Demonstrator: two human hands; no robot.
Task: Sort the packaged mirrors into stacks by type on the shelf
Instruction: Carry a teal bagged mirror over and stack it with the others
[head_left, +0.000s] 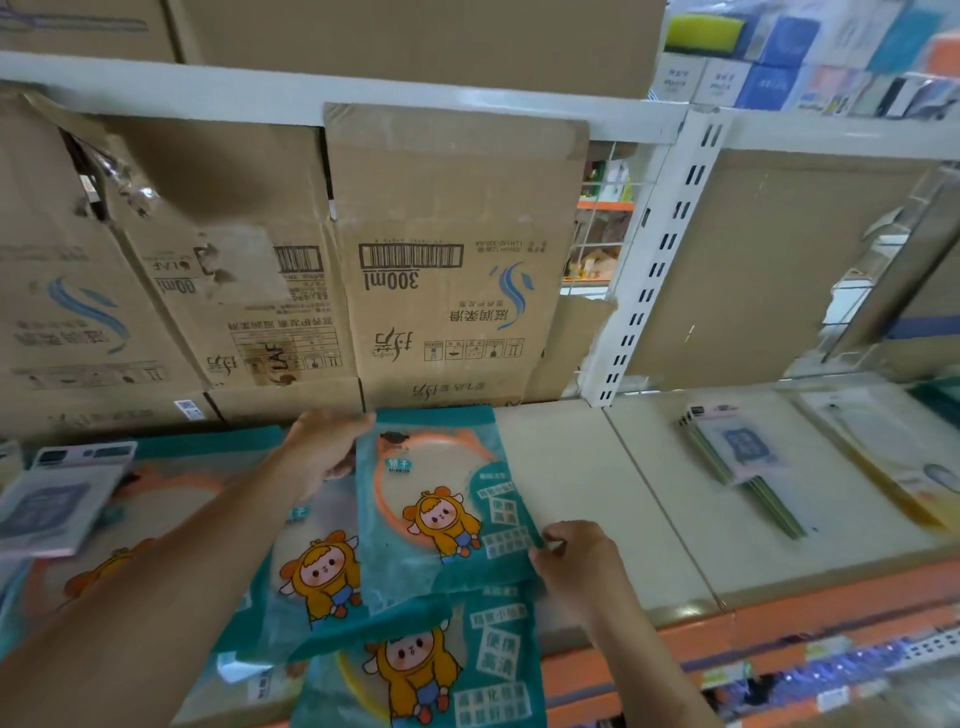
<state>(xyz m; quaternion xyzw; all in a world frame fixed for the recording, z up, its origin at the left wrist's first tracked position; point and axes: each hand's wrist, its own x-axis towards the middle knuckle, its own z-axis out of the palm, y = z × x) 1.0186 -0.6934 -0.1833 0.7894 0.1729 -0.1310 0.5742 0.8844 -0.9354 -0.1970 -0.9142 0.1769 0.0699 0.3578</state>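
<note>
the main risk i see from here is the slippery film. the teal mirror pack (441, 499) with the orange ring is held only at two opposite corners. if either grip lets go early, it could slide off the loose, overlapping teal packs (317, 577) under it. that could shove the yellow-ringed pack (441, 670) at the front, which seems to hang over the shelf (597, 467) lip, down to the floor. a second risk is sorting by bag colour alone: the bags look alike while the rings inside differ, so orange could end up on yellow, though i cannot be sure the types split that way. the grey pack (62, 493) at far left sits tilted on other teal bags, and the left forearm (156, 597), which reaches across just beside it, could knock it. the slim stack (740, 454) in the next bay to the right is well apart and looks safe. as for pose, the left hand (324, 449) reaches forward with its fingers curled over the pack's top left corner, near the cardboard boxes (447, 260). the right hand (574, 558) pinches the lower right edge between thumb and fingertips, coming in from the right. the pack lies nearly flat on top of the pile, its right part over bare shelf.
</note>
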